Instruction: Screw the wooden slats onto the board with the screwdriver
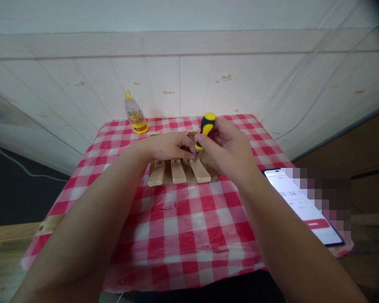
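Observation:
A wooden slat assembly [177,170] lies flat on the red-and-white checked tablecloth [183,227], several pale slats pointing toward me. My left hand [166,146] presses down on the top of the slats, its fingertips next to a screw. My right hand [229,149] grips a black-and-yellow screwdriver [205,128], held nearly upright with its tip on a screw in the right-hand slat. Dark screw heads show on the other slats.
A clear and yellow bit holder [134,113] stands at the table's far left corner. A phone [305,204] with a lit timer screen lies at the right edge. A pale plank wall rises behind the table. A loose wooden piece [49,224] sits at the left edge.

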Available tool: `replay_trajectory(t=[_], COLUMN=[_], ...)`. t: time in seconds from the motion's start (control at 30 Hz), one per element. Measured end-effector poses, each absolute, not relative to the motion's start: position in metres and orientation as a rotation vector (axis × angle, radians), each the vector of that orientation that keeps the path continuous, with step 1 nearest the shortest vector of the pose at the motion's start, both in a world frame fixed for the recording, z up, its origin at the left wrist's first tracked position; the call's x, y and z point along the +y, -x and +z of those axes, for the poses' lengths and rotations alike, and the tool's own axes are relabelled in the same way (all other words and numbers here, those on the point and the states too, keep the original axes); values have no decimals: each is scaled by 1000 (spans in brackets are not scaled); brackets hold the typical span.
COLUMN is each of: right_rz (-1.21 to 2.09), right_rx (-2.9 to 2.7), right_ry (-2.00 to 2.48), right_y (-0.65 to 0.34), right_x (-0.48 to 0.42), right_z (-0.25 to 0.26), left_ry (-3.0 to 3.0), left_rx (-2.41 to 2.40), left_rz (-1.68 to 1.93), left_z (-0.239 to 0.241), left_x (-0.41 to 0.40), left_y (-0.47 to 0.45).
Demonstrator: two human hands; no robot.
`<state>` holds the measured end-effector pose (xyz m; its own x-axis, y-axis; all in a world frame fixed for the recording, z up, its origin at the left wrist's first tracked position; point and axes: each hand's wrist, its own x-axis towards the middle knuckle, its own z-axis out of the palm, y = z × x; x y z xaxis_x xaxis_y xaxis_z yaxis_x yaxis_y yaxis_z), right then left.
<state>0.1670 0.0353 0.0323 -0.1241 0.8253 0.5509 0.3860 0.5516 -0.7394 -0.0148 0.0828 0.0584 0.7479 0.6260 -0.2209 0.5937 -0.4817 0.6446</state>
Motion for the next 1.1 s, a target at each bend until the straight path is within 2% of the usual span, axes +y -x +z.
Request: replay_trajectory(t=[0.27,0.6,1.1], right_rz=[701,501,548], right_rx=[-1712,-1769,-1423], right_ry=[923,954,1037], right_y=[-169,-167,-174], right_x=[31,30,40], right_z=[34,32,28], left_ry=[-2191,-2226,-2184], left_rx=[896,922,916], left_rz=[69,57,55], left_z=[58,57,57], left_x=[82,83,85], left_y=[13,14,13])
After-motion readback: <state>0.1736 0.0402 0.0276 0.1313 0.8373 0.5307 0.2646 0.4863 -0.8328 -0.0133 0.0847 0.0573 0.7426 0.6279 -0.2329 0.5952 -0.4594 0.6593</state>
